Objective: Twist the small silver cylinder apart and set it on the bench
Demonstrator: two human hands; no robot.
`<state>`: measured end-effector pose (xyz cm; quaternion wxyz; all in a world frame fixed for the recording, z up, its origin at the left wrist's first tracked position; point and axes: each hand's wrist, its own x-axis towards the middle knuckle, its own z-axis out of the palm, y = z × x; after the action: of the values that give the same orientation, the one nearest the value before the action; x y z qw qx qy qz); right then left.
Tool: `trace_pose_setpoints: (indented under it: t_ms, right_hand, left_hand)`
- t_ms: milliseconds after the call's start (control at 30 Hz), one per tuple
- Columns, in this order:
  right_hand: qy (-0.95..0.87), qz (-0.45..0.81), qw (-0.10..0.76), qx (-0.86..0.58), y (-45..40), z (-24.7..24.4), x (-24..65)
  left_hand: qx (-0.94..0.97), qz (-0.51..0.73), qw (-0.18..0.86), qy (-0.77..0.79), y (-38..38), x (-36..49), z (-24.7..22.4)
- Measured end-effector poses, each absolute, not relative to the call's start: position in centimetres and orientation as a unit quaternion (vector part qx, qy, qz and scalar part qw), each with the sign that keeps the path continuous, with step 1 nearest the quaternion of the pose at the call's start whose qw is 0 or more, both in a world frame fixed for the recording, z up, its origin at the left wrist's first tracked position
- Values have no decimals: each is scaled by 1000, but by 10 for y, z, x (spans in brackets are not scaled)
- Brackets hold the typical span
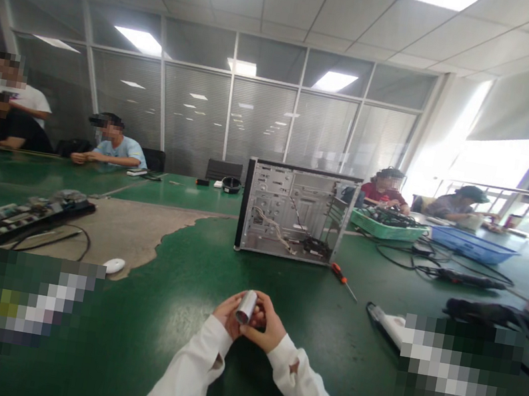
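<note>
Between my two hands is a short silvery metal cylinder [247,306], tilted, with its darker end toward me. My left hand [226,312] wraps its left side. Fingers and thumb of my right hand [269,326] close round the right side and underneath. Some fingertips are hidden behind the cylinder. Beyond my hands an opened computer case [292,213] stands on the green table [173,318], its inside and loose cables facing me. An orange-and-black screwdriver [343,280] lies by the case's lower right corner.
Electronic boards with cables [33,217] lie at left, near a white computer mouse [114,265]. A green basket [386,226] of cables and a blue basket [472,246] stand at the back right. Black cords [434,272] cross the right side. Several people sit around the table.
</note>
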<state>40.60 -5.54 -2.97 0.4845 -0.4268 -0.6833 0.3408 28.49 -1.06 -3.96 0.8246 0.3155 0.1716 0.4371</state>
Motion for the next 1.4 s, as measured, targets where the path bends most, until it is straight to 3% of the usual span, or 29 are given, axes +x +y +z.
trace_pose_setpoints:
  t_ms: [333,567,767,900,1100,1400]
  right_hand:
    - [-701,236,467,-484,-58,-26,408]
    - [-740,89,383,-546,-57,-31,410]
    - [-743,37,340,-575,-54,-31,414]
    - [-743,49,335,-577,-53,-31,416]
    - [-739,130,394,-530,-51,-32,418]
    - [-624,423,489,-438,-40,-45,421]
  left_hand:
    - [340,455,789,234,-9,290,-43]
    - [501,517,604,342,-7,296,-50]
    - [591,514,488,385,-12,292,-53]
    - [575,512,523,365,-8,292,-59]
    - [492,507,623,336,-1,293,-61]
    - [353,438,777,283,-6,291,-50]
